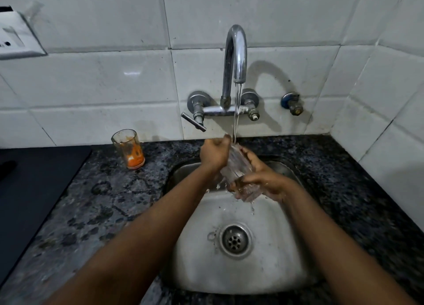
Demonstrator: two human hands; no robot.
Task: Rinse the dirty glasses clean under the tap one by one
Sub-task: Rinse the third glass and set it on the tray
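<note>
Glass: clear tumbler [237, 167], tilted under the tap [236, 52] stream between my fingers.
Right hand [263, 178]: fingers wrap its base.
Left hand [213, 154]: fingers curl round its rim.
Handling: likely slippery, fragile; hold the wall.
Waiting: stained glass [129, 152], worktop [91, 201], left of my fingers.

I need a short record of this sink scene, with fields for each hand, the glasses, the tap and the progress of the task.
left hand: at the rim of the clear glass, fingers at its mouth
right hand: grips the clear glass low on its body
clear glass: tilted over the sink, under the stream
tap: running
dirty glass: upright on the counter left of the sink, orange residue inside
progress: one glass being rinsed, one not yet washed
</note>
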